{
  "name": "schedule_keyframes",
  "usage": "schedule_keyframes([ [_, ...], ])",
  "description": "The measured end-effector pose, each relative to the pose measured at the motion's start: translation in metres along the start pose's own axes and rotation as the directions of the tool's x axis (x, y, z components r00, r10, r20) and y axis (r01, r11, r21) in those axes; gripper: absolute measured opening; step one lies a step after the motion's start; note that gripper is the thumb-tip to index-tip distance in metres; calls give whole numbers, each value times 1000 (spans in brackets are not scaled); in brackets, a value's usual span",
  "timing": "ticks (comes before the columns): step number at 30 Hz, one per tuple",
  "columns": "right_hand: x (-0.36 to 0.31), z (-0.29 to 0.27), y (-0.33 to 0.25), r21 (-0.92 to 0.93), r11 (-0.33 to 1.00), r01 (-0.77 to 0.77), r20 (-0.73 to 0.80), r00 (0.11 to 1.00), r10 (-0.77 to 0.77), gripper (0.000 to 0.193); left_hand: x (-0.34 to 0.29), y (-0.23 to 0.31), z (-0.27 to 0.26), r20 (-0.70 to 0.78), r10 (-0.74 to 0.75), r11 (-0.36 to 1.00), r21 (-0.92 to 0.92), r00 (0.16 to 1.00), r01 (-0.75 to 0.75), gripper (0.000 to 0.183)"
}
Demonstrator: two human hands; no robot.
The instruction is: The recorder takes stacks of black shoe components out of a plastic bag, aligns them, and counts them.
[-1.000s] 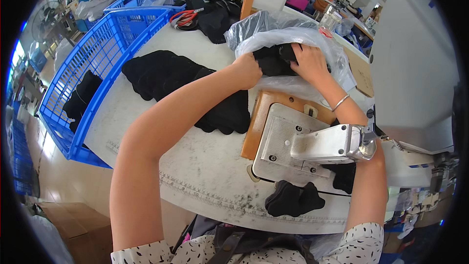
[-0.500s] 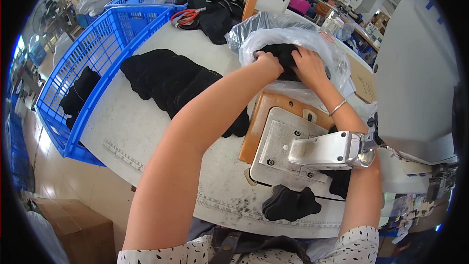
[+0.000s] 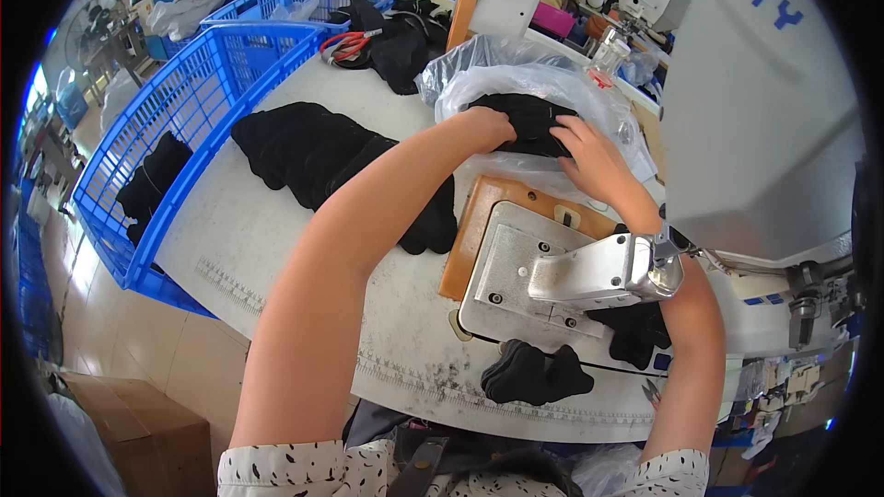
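Note:
A bundle of black fabric pieces (image 3: 532,121) is at the mouth of a clear plastic bag (image 3: 589,97) on the far part of the table. My left hand (image 3: 493,129) is closed round the bundle's left end, its fingertips hidden. At the right end, my right hand (image 3: 594,161) grips the bundle with its fingers over the top and thumb below. An overlapping row of black fabric pieces (image 3: 313,152) lies left of my hands. Near the front edge sits a small stack of dark pieces (image 3: 534,373), with more black fabric (image 3: 635,331) beside the sewing machine's arm.
The sewing machine's metal arm (image 3: 589,271) and large white head (image 3: 764,129) stand close to my right forearm. Blue crates (image 3: 207,101) line the left side, one holding black fabric. Red-handled pliers (image 3: 350,46) lie at the back. Small scissors (image 3: 651,393) rest near the front right.
The black bundle shows more above the bag's opening, and both hands have come slightly nearer with it. My right hand has shifted to its right end. The whole view has turned a little.

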State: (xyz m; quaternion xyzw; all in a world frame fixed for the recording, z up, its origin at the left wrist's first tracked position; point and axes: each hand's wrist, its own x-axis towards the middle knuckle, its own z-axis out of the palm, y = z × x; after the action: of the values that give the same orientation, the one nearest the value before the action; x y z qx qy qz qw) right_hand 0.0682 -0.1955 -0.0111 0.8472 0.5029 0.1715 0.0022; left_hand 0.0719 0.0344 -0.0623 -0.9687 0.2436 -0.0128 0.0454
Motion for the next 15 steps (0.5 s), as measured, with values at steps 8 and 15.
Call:
schedule_keyframes([
  [8, -57, -35, 10, -35, 998, 47, -137, 989, -52, 42, -21, 12, -13, -325, -208, 951, -289, 922, 113, 17],
  [15, -160, -86, -34, -62, 871, -487, 60, 869, 490, 35, -133, 80, -77, -171, -326, -45, -979, 930, -196, 24],
])
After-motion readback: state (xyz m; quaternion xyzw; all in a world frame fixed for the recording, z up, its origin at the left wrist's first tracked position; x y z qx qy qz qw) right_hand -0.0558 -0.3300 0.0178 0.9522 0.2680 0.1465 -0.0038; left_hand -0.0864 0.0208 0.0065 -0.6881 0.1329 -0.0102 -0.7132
